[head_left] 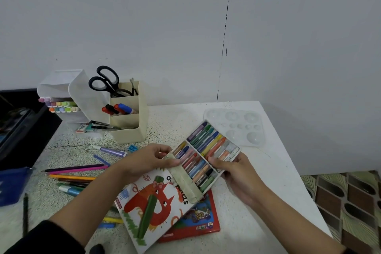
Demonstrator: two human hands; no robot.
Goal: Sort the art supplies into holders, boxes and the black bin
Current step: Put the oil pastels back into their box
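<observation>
Two hands hold open pastel box: left hand grips left edge, right hand right edge. Likely light, flimsy; pastels brittle. Keep level, hold by sides.

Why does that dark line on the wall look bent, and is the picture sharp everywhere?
Head view: the wide lens bows the wall line and stretches the corners. Head view: the light is soft and even, with no hard shadows on the table. Head view: the pastel box in the middle is fairly sharp, the pencil at the left edge smears, and small glints sit on the paint palette.
</observation>
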